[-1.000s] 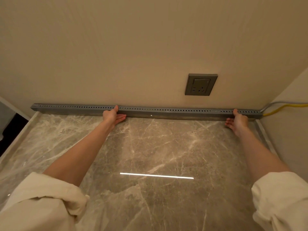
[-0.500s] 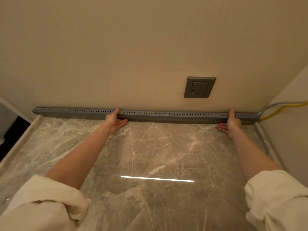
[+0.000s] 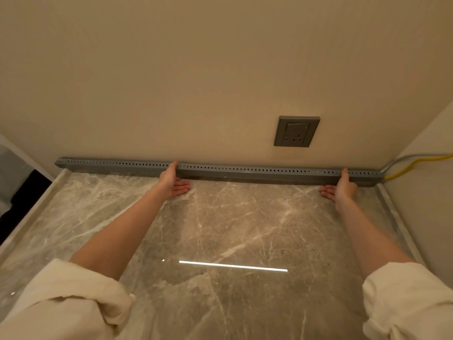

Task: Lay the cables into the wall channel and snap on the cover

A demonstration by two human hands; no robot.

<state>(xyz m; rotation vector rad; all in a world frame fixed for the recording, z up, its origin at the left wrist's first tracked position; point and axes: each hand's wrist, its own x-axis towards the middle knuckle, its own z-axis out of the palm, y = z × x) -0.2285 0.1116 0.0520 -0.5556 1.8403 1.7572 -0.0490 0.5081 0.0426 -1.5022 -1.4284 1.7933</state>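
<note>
Grey perforated cable channel, one length, lying along the back edge of the marble countertop against the wall, its right end in the back right corner where a grey cable and a yellow cable emerge. Left hand near mid-length, thumb hooked over the top, fingers spread flat on the marble below. Right hand near the right end, same posture. Since a second ago the right hand has slid slightly inward along the channel; the left stays put. Likely reading: cover being pressed home section by section, near completion. Wall socket above, untouched.
</note>
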